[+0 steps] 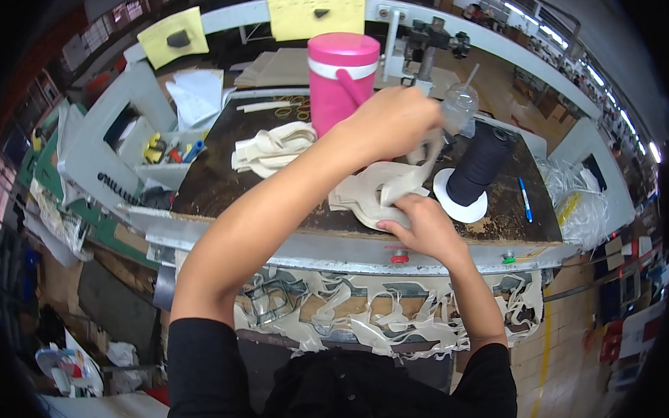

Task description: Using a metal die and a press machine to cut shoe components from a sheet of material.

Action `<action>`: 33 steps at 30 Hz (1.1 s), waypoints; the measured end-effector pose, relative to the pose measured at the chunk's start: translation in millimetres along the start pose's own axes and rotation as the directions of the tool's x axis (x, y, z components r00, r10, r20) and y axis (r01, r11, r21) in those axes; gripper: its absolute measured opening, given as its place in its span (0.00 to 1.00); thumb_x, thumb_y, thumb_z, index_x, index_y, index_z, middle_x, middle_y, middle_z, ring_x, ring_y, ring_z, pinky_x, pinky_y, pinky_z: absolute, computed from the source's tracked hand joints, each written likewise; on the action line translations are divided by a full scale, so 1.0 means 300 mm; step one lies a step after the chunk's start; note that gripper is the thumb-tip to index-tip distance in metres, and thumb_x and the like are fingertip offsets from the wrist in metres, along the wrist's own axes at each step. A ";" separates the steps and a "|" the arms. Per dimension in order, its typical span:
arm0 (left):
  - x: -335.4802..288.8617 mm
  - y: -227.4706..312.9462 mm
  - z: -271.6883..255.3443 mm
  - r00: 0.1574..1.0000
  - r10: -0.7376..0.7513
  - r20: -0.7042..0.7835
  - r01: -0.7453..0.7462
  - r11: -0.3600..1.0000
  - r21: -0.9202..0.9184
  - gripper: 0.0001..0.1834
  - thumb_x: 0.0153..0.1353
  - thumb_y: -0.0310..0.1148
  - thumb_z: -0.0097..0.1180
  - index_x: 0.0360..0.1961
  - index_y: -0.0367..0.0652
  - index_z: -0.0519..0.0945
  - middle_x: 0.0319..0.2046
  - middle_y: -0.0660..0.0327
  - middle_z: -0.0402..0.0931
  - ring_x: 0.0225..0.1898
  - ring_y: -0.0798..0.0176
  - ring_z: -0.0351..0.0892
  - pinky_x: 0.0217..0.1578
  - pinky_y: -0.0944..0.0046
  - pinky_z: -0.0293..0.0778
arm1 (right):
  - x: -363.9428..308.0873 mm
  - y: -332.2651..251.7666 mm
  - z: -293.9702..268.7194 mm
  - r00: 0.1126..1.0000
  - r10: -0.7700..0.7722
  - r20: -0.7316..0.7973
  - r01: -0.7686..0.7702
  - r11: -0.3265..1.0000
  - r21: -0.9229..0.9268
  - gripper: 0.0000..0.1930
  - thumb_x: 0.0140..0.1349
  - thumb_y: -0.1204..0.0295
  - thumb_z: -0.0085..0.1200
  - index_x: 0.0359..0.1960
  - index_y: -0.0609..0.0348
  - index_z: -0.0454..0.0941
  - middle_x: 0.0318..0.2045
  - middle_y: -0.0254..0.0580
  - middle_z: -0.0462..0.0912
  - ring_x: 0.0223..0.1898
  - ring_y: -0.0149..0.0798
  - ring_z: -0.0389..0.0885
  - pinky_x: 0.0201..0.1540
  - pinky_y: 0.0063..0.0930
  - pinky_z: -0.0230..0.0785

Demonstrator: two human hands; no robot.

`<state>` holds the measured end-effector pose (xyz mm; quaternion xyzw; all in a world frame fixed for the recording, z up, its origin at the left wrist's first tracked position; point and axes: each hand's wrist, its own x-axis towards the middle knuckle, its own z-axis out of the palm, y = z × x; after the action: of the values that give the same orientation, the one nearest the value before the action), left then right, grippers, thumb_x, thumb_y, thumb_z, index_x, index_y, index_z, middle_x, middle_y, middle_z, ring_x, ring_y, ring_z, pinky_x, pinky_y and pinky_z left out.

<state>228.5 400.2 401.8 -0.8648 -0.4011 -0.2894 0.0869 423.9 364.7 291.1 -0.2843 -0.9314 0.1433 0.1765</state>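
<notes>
My left hand (pixel 401 122) reaches across the bench, its fingers curled and partly smeared by motion. Just below it, a pale strip rises from a stack of cream cut-out pieces (pixel 363 195); whether the fingers grip this strip is hidden. My right hand (pixel 427 228) presses on the near right side of that stack, thumb at its front edge and fingers over the top. A second pile of cream cut-out pieces (pixel 273 150) lies to the left. Right of the stack, a spool of black thread (pixel 482 163) leans on its white base.
Behind my left forearm stands a pink jug (pixel 337 80). Brownish rubber bands (pixel 293 107) lie beside it. A clear plastic cup (pixel 460 105) and a blue pen (pixel 525 200) are at the right. Cream scraps (pixel 383 329) hang below the bench's front rail (pixel 329 255), which carries a red button (pixel 399 257).
</notes>
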 end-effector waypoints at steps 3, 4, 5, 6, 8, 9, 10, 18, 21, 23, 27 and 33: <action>0.068 0.053 0.001 0.976 0.128 -0.178 -0.130 0.991 0.000 0.08 0.63 0.25 0.62 0.41 0.41 0.90 0.35 0.46 0.88 0.38 0.40 0.88 0.41 0.45 0.83 | -0.016 0.003 0.046 0.986 -0.087 -0.141 0.095 0.994 0.046 0.26 0.62 0.61 0.72 0.56 0.68 0.84 0.48 0.60 0.88 0.49 0.62 0.87 0.55 0.47 0.79; 0.067 0.062 0.013 0.977 0.130 -0.170 -0.134 0.991 -0.013 0.08 0.63 0.25 0.62 0.41 0.41 0.90 0.35 0.46 0.88 0.38 0.40 0.88 0.41 0.45 0.83 | -0.024 0.011 0.050 0.990 -0.065 -0.123 0.069 0.997 0.025 0.27 0.62 0.60 0.72 0.57 0.67 0.83 0.50 0.57 0.87 0.52 0.60 0.86 0.58 0.47 0.78; 0.053 0.067 0.026 0.965 0.133 -0.226 -0.147 0.988 -0.043 0.08 0.62 0.24 0.63 0.42 0.41 0.89 0.36 0.47 0.88 0.39 0.41 0.89 0.41 0.46 0.84 | -0.030 0.018 0.053 0.991 -0.049 -0.123 0.053 0.998 0.035 0.27 0.62 0.60 0.72 0.57 0.67 0.83 0.50 0.57 0.87 0.52 0.60 0.86 0.58 0.47 0.78; 0.035 0.068 0.037 0.951 0.134 -0.279 -0.160 0.984 -0.075 0.09 0.62 0.23 0.64 0.43 0.40 0.88 0.37 0.48 0.88 0.39 0.42 0.89 0.41 0.48 0.85 | -0.035 0.027 0.057 0.979 -0.121 -0.162 0.114 0.992 -0.051 0.28 0.62 0.59 0.72 0.58 0.66 0.82 0.52 0.55 0.87 0.54 0.58 0.85 0.60 0.46 0.77; -0.052 0.036 0.064 0.970 0.089 -0.226 -0.127 0.979 -0.159 0.09 0.61 0.22 0.64 0.43 0.40 0.88 0.37 0.50 0.89 0.39 0.43 0.90 0.42 0.49 0.85 | -0.051 0.051 0.081 0.975 -0.159 -0.157 0.141 0.983 -0.119 0.30 0.63 0.56 0.71 0.62 0.61 0.80 0.56 0.51 0.86 0.60 0.55 0.82 0.65 0.47 0.72; -0.114 0.003 0.078 0.981 0.039 -0.188 -0.080 0.973 -0.215 0.10 0.60 0.21 0.65 0.43 0.39 0.87 0.37 0.51 0.89 0.39 0.45 0.91 0.42 0.51 0.85 | -0.042 0.063 0.085 0.968 -0.188 -0.169 0.167 0.977 -0.129 0.29 0.64 0.56 0.70 0.62 0.59 0.80 0.54 0.51 0.86 0.56 0.55 0.84 0.61 0.46 0.75; -0.173 -0.029 0.088 0.994 0.007 -0.109 -0.035 0.966 -0.257 0.11 0.59 0.20 0.65 0.43 0.39 0.87 0.39 0.51 0.89 0.41 0.46 0.91 0.44 0.52 0.85 | -0.045 0.068 0.086 0.975 -0.151 -0.161 0.137 0.986 -0.098 0.29 0.64 0.56 0.70 0.63 0.58 0.80 0.54 0.51 0.86 0.55 0.55 0.85 0.59 0.45 0.76; -0.491 -0.125 0.097 0.969 -0.148 0.198 0.194 0.951 -0.240 0.13 0.57 0.18 0.64 0.44 0.38 0.88 0.52 0.50 0.89 0.52 0.45 0.88 0.55 0.52 0.82 | -0.095 0.064 0.118 0.801 -0.415 -0.431 0.341 0.909 -0.240 0.15 0.59 0.60 0.75 0.43 0.52 0.87 0.46 0.37 0.84 0.46 0.43 0.82 0.52 0.39 0.73; -0.547 -0.090 0.061 0.940 -0.195 0.282 0.257 0.944 -0.206 0.17 0.57 0.19 0.63 0.49 0.40 0.88 0.61 0.49 0.84 0.60 0.43 0.84 0.60 0.50 0.79 | -0.132 -0.009 0.167 0.657 -0.464 -0.594 0.326 0.885 -0.331 0.14 0.55 0.62 0.78 0.38 0.50 0.87 0.44 0.34 0.83 0.47 0.42 0.80 0.52 0.42 0.70; -0.599 -0.018 0.044 0.986 -0.120 0.117 0.123 0.992 -0.018 0.23 0.56 0.21 0.64 0.55 0.44 0.87 0.68 0.48 0.77 0.69 0.40 0.76 0.68 0.46 0.72 | -0.237 -0.042 0.241 0.647 -0.440 -0.623 0.312 0.898 -0.310 0.13 0.52 0.64 0.79 0.35 0.48 0.87 0.42 0.34 0.83 0.44 0.43 0.80 0.49 0.45 0.69; -0.820 0.201 0.061 0.968 -0.236 -0.082 0.232 0.971 -0.063 0.22 0.55 0.22 0.64 0.53 0.44 0.86 0.62 0.50 0.80 0.65 0.42 0.78 0.65 0.45 0.73 | -0.552 -0.064 0.527 0.818 -0.138 -0.558 0.182 0.983 0.025 0.13 0.53 0.63 0.79 0.35 0.51 0.88 0.39 0.35 0.84 0.42 0.44 0.80 0.50 0.43 0.69; -1.504 0.548 0.419 0.748 -0.502 0.433 0.633 0.735 -0.241 0.16 0.61 0.30 0.68 0.50 0.41 0.85 0.45 0.50 0.83 0.50 0.42 0.83 0.52 0.49 0.78 | -0.862 -0.159 0.866 0.959 0.279 0.057 -0.283 0.913 0.293 0.21 0.55 0.58 0.77 0.45 0.57 0.88 0.47 0.42 0.83 0.52 0.51 0.79 0.59 0.46 0.70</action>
<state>174.6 48.8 55.1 -0.7336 -0.5953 -0.2192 -0.2438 495.1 133.3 11.6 -0.3844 -0.8497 0.3079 0.1881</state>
